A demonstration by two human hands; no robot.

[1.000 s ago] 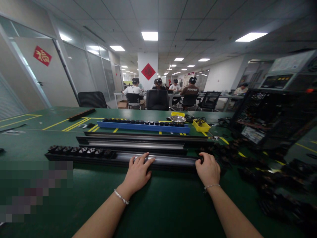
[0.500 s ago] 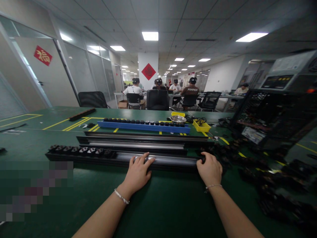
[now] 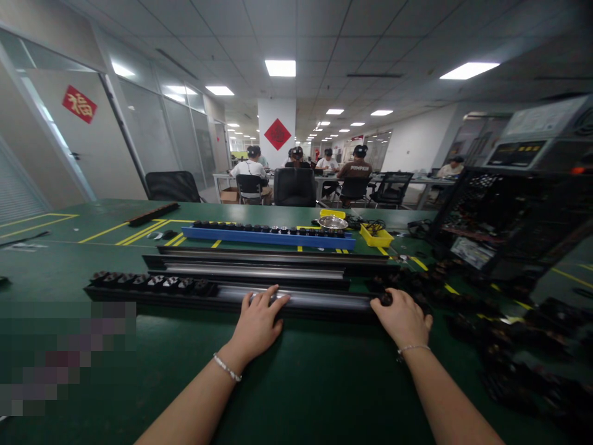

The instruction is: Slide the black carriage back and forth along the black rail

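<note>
A long black rail with a shiny grey channel lies across the table before me. Several black parts with silvery tops sit in a row in its left portion. Near the rail's middle, my left hand grips its near side, fingers spread over the channel and thumb in front. At the right end, my right hand has its fingers curled on a small dark part, mostly hidden by the fingers. Whether that part sits inside the channel I cannot tell.
Behind lie more black rails and a blue rail filled with black parts. A metal bowl and a yellow bin stand beyond. Many dark parts are heaped on the right beside an open computer case. People sit farther back.
My right hand has shifted slightly to the right along the rail's end, and the dark part at its fingertips shows more. My left hand has stayed in place.
</note>
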